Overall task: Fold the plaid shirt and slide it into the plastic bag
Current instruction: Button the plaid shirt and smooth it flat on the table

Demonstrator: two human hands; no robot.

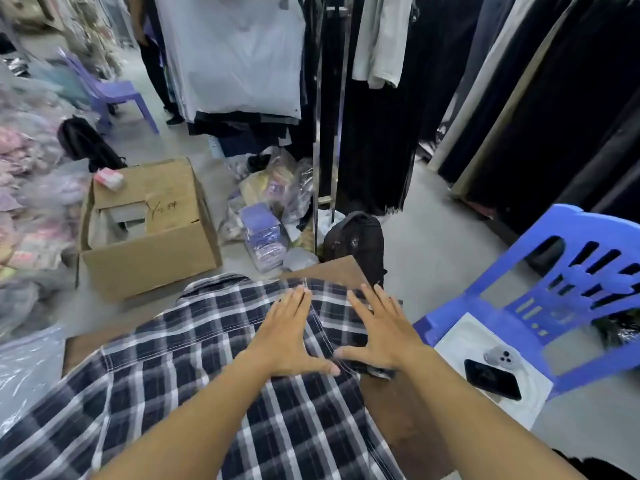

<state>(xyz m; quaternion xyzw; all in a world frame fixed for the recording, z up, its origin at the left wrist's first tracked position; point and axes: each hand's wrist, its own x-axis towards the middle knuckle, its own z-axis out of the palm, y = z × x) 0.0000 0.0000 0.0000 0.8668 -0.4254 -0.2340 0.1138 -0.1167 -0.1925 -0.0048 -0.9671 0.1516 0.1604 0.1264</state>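
Note:
A dark blue and white plaid shirt [194, 382] lies spread on a brown board [398, 407] in front of me. My left hand [291, 336] rests flat on the shirt's far right part, fingers spread. Just to its right, my right hand [384, 329] also presses flat on the cloth at the shirt's right edge, fingers apart. Neither hand grips anything. A clear plastic bag [24, 368] lies at the left, beside the shirt's left side.
A blue plastic chair [554, 306] stands at the right with a black phone [491, 379] and a small grey device [502, 355] on its seat. An open cardboard box [145, 251], a black backpack [356, 240], bagged goods and hanging clothes racks lie beyond.

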